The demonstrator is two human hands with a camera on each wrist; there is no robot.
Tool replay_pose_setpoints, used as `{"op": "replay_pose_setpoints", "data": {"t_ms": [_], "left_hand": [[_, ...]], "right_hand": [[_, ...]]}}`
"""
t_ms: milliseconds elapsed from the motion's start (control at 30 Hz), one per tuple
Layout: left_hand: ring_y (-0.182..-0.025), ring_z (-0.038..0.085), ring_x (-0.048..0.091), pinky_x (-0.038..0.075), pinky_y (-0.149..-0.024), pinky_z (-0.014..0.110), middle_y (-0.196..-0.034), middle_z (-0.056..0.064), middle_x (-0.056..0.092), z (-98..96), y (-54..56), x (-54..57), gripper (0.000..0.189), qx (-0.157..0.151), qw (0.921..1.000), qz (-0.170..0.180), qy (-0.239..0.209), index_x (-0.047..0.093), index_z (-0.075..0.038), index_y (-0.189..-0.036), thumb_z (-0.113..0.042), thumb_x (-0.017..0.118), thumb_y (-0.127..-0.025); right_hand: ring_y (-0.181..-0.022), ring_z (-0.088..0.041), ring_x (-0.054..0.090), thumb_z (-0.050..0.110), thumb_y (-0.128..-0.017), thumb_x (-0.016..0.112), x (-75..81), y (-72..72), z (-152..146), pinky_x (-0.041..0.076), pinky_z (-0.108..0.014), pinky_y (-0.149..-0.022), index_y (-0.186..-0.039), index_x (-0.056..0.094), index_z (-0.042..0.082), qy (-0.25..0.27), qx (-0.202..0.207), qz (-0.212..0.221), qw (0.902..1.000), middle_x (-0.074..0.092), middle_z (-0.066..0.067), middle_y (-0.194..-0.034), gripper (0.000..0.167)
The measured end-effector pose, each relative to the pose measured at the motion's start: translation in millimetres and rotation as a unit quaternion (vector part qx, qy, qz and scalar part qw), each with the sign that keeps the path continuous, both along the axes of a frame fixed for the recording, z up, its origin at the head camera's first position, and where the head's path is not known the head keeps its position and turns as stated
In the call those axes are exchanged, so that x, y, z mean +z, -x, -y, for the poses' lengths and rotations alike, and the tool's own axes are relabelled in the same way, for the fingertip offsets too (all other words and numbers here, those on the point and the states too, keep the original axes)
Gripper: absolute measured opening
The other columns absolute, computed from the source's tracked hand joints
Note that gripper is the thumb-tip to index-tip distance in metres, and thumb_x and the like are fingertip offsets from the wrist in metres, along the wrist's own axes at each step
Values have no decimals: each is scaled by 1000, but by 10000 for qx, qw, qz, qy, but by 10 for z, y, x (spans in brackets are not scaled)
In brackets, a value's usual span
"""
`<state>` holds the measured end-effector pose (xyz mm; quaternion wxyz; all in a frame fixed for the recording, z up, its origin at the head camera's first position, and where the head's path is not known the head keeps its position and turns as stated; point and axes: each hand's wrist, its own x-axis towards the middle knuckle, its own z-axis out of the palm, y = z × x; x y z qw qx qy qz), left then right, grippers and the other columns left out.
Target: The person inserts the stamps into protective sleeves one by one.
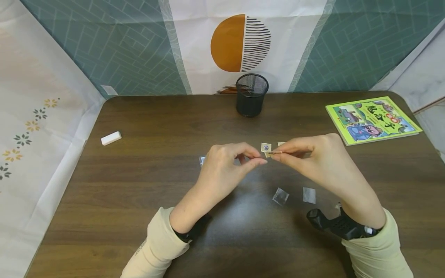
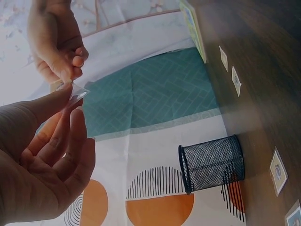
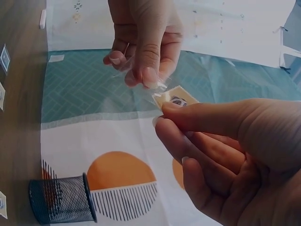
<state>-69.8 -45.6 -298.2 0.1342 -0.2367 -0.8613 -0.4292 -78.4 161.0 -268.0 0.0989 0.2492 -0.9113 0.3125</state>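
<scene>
My left hand [image 1: 222,164] pinches a small clear plastic sleeve [image 2: 80,93] between thumb and fingertips. Close beside it, my right hand [image 1: 321,156] pinches a cream postage stamp [image 3: 178,97] with toothed edges and a dark printed picture. In the right wrist view the stamp's corner is right at the edge of the sleeve, both raised over the table. Another cream stamp [image 1: 266,147] lies on the table just beyond the fingertips, and one more [image 1: 281,143] is partly hidden behind my right hand. A sleeved piece [image 1: 202,160] peeks out left of my left hand.
Two clear sleeves [image 1: 280,196] [image 1: 309,195] lie on the dark wooden table [image 1: 146,216] nearer me. A black mesh pen holder [image 1: 251,96] stands at the back edge. A green book [image 1: 373,119] lies at the back right, a white eraser-like block [image 1: 111,138] at the left.
</scene>
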Motion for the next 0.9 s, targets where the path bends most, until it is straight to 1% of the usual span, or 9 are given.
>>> {"op": "replay_pose_setpoints", "data": {"t_ms": [200,400,500,633,700,900], "left_hand": [[-56,-3,48,32,-44,17,-67,-11,66,3,-7,-5,11,10,9999,-110,-16,74,-16,-80,-23,80,-74],[-57,-4,49,34,-46,16,-68,-12,66,-5,-7,-14,10,-1,9999,-146,67,74,-17,-80,-23,79,-75],[-58,-4,50,35,-47,15,-68,-12,66,-13,-5,-26,9,13,9997,-170,164,74,-18,-80,-24,79,-75],[-58,-3,50,35,-47,16,-68,-13,66,-17,-3,-33,9,37,9995,-201,226,74,-18,-80,-24,79,-75],[-58,-2,50,35,-47,16,-68,-12,66,-19,-4,-35,9,66,9992,-260,290,74,-18,-79,-23,79,-75],[-60,2,54,37,-50,16,-69,-11,66,-32,-7,-41,9,131,9971,-557,498,74,-18,-79,-24,79,-75]], "right_hand": [[-63,0,61,10,-71,80,-4,-7,-2,43,-13,-50,-83,77,19,-9,70,27,10000,71,9,-76,15],[-62,0,61,9,-72,80,-3,-21,-6,43,-13,-50,-82,77,19,-103,171,71,9998,71,9,-76,15],[-62,-1,62,10,-73,80,8,-26,-8,45,-15,-50,-83,77,18,-133,158,209,9996,71,7,-76,14],[-60,-3,61,12,-74,79,17,-31,-11,45,-19,-49,-84,77,17,-176,108,506,9985,71,5,-76,12],[-61,-3,61,12,-75,79,15,-33,-12,45,-20,-49,-84,76,17,-209,91,570,9981,71,5,-76,11],[-62,-5,62,8,-73,79,-4,-35,-20,45,-20,-49,-84,76,16,-236,88,348,9991,72,4,-76,13]]}}
